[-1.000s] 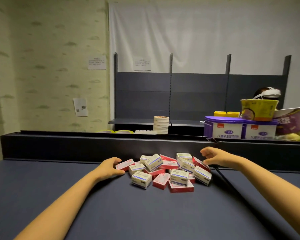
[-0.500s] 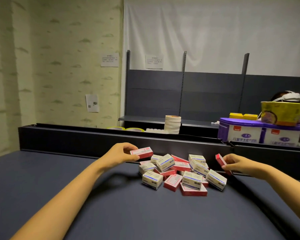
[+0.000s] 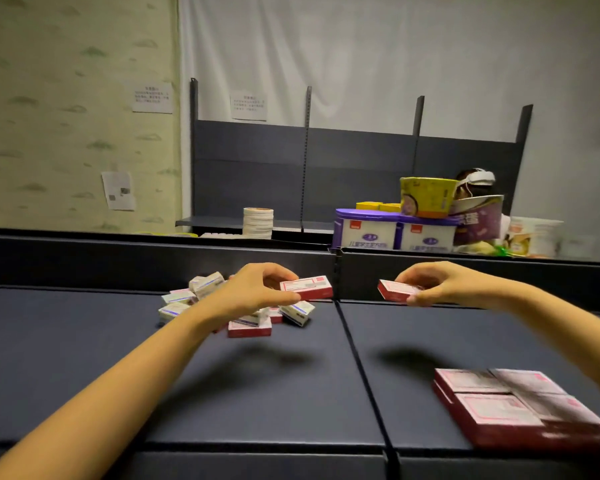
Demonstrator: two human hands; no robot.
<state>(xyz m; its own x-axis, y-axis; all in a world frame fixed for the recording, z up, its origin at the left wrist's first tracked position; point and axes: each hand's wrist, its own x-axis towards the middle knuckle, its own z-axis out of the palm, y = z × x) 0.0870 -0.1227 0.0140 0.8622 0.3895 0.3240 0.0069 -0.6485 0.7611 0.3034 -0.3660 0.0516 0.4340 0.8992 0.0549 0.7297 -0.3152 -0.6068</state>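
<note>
Red box, head view: pinched at its left end between thumb and curled fingers of left hand, lifted clear of the dark table, label face up, above the right edge of the loose pile. Second red box gripped likewise in right hand, fingers curled over the top, thumb beneath, also off the table and slightly tilted. Apart from each other, with the seam between table panels running below the gap, both in front of the black rail. Loose pile of red and white boxes jumbled on the left panel, partly hidden behind the left forearm. Neat stack of red boxes lying flat on the right panel near the front edge, two layers deep. Beyond the rail: purple-lidded tubs, yellow bowl on top of them, column of white discs on a shelf.
</note>
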